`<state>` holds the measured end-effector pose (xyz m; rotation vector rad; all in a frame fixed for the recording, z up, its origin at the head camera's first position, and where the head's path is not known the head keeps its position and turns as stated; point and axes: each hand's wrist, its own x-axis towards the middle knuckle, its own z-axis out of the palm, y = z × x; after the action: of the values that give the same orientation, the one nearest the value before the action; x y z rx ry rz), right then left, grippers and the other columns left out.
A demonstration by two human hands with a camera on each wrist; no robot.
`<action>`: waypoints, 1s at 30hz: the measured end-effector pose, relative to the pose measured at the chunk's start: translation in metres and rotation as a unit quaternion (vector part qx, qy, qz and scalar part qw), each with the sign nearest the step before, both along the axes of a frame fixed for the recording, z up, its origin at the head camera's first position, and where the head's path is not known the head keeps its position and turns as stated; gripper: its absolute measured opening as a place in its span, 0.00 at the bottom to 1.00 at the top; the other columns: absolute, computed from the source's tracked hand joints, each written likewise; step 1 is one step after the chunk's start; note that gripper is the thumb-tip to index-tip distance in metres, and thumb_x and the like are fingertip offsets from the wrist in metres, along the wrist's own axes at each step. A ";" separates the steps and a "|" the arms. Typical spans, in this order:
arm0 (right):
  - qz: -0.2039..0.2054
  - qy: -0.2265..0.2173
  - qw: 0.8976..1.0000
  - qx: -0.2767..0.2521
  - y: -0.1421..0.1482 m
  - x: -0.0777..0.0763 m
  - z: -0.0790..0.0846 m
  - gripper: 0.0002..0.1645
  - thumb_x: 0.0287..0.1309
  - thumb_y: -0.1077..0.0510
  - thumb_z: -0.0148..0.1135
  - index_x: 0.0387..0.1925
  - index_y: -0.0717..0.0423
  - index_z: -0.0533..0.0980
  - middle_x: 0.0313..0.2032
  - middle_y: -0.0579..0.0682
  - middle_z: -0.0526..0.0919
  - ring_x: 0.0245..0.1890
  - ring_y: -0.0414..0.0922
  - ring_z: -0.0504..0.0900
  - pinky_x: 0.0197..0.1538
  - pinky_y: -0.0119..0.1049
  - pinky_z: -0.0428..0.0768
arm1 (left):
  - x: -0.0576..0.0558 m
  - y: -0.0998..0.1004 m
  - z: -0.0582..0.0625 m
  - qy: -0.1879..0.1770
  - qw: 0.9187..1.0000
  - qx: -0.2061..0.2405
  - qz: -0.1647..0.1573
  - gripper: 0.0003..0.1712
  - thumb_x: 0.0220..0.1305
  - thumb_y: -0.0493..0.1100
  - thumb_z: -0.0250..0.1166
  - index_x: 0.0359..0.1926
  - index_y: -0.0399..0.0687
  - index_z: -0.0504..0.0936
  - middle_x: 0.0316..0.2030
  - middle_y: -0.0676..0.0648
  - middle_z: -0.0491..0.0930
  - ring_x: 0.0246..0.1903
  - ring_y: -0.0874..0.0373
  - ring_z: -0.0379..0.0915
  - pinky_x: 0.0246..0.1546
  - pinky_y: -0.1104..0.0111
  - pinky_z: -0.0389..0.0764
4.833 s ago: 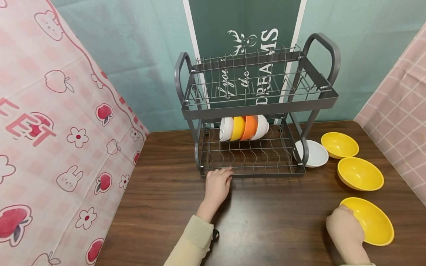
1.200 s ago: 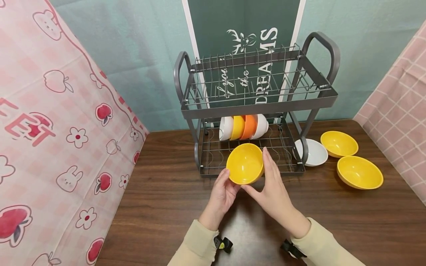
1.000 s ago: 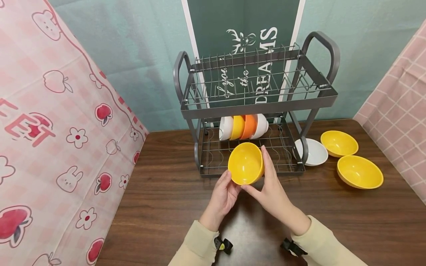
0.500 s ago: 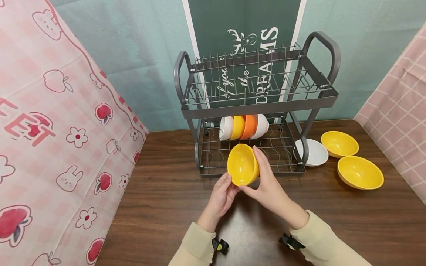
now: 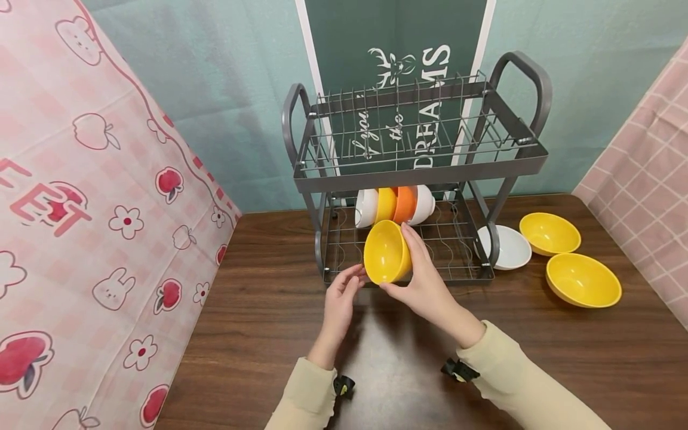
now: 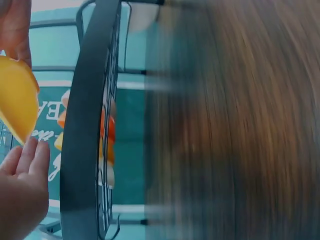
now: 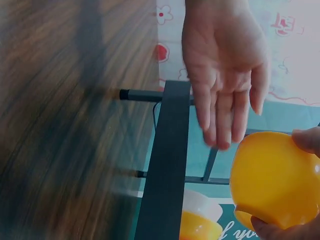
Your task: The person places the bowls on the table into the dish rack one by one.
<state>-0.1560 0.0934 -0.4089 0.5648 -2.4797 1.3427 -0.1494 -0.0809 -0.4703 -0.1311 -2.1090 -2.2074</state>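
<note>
In the head view, the right hand (image 5: 430, 292) holds a yellow bowl (image 5: 384, 254) between thumb and fingers, clamped at its right side. The bowl is up off the bench (image 5: 258, 334), tilted with its open side toward the left and near, in front of the lower tier of a grey two-tier rack (image 5: 421, 175). The left hand (image 5: 340, 298) is just left of the bowl, fingers reaching toward its rim; contact is hard to judge here. Farther back on the lower tier, four bowls stand on their sides in a row, left to right: a white one (image 5: 366, 209), a second yellow one (image 5: 385, 204), an orange one (image 5: 405, 204) and another white one (image 5: 423, 204). Right of the rack, a shallow white bowl (image 5: 512, 248) sits on the bench, partly behind the rack's post, with a far yellow bowl (image 5: 549, 234) and a near yellow bowl (image 5: 583, 280) to its right.

In the left wrist view, the left fingertips lie right by the held bowl's edge; whether they touch it cannot be told. The bench is blurred.

In the right wrist view, the left palm shows, its fingers straight and its thumb apart, while the right thumb and fingers grip the bowl from opposite sides.
</note>
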 end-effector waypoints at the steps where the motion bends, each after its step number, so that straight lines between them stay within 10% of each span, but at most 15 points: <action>1: -0.002 -0.003 1.000 0.002 0.000 -0.002 0.000 0.64 0.33 0.61 0.77 0.70 0.55 0.48 0.70 0.55 0.50 0.68 0.54 0.55 0.65 0.55 0.64 | -0.001 -0.002 -0.001 0.026 0.999 -0.041 0.015 0.16 0.66 0.38 0.53 0.52 0.35 0.75 0.49 0.37 0.78 0.48 0.54 0.77 0.50 0.70 0.77; 4: -0.005 -0.013 1.000 0.006 -0.001 -0.009 -0.002 0.64 0.34 0.60 0.76 0.70 0.55 0.48 0.71 0.55 0.49 0.68 0.55 0.55 0.64 0.56 0.64 | -0.002 -0.009 -0.004 0.103 0.976 -0.181 0.059 0.12 0.62 0.34 0.57 0.46 0.40 0.80 0.45 0.43 0.81 0.47 0.52 0.76 0.47 0.69 0.78; 9: -0.002 -0.007 1.000 0.014 -0.005 -0.022 -0.009 0.63 0.32 0.61 0.76 0.69 0.59 0.49 0.70 0.56 0.51 0.68 0.55 0.54 0.65 0.55 0.62 | -0.002 -0.018 -0.009 0.192 0.895 -0.391 0.099 0.11 0.60 0.37 0.61 0.44 0.45 0.82 0.44 0.49 0.82 0.47 0.55 0.76 0.49 0.64 0.77; 14: 0.001 -0.011 0.999 0.032 -0.010 -0.033 -0.019 0.62 0.32 0.62 0.76 0.68 0.59 0.50 0.69 0.59 0.53 0.68 0.55 0.55 0.66 0.55 0.61 | -0.003 -0.022 -0.014 0.230 0.840 -0.478 0.113 0.10 0.57 0.39 0.64 0.40 0.47 0.84 0.42 0.50 0.84 0.45 0.57 0.79 0.55 0.60 0.75; 20: 0.002 -0.031 0.998 0.056 -0.017 -0.043 -0.027 0.61 0.34 0.59 0.76 0.68 0.60 0.50 0.69 0.58 0.52 0.68 0.57 0.54 0.66 0.56 0.61 | -0.004 -0.022 -0.018 0.248 0.822 -0.499 0.118 0.06 0.56 0.39 0.64 0.36 0.48 0.85 0.36 0.52 0.85 0.42 0.58 0.80 0.55 0.58 0.74; 30: 0.002 -0.034 0.995 0.091 -0.024 -0.051 -0.031 0.60 0.35 0.59 0.75 0.68 0.61 0.51 0.69 0.60 0.52 0.69 0.57 0.53 0.67 0.57 0.58 | -0.006 -0.024 -0.021 0.242 0.822 -0.501 0.119 0.07 0.57 0.39 0.62 0.36 0.50 0.85 0.35 0.54 0.85 0.40 0.60 0.80 0.55 0.59 0.75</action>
<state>-0.2075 0.0694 -0.4403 0.5711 -2.6768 1.1622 -0.1557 -0.1046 -0.4909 -0.4040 -2.4932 -0.6266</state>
